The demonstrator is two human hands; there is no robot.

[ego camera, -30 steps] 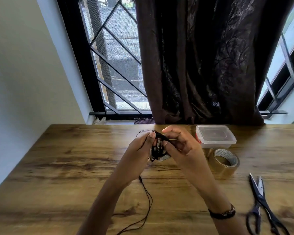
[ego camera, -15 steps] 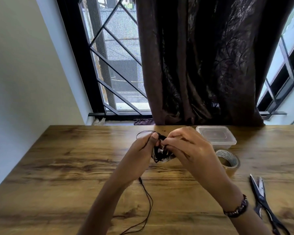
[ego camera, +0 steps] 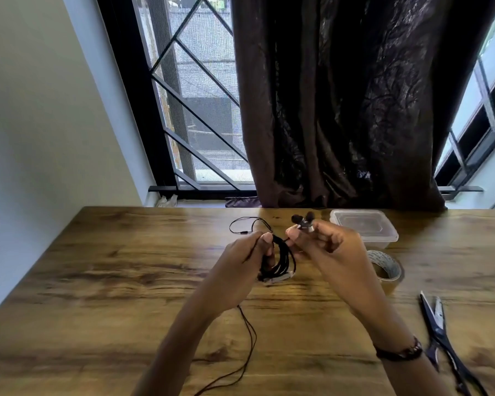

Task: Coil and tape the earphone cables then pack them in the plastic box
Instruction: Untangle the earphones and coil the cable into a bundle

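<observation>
2 bare hands hover above the wooden tabletop (ego camera: 126, 267): the left hand (ego camera: 242, 262) pinches the black coiled earphone cable (ego camera: 280, 260), the right hand (ego camera: 323, 245) grips its 2 earbuds (ego camera: 303, 220). At 2 o'clock sits the lidded clear plastic box (ego camera: 363, 227).

Wooden table (ego camera: 126, 281) and what lies on it

A lidded plastic box (ego camera: 365, 227) sits at the far edge, right of centre; a tape roll (ego camera: 385, 268) lies just in front of it; scissors (ego camera: 440, 335) lie near the right edge; a black cable (ego camera: 247, 347) trails toward the near edge.
</observation>
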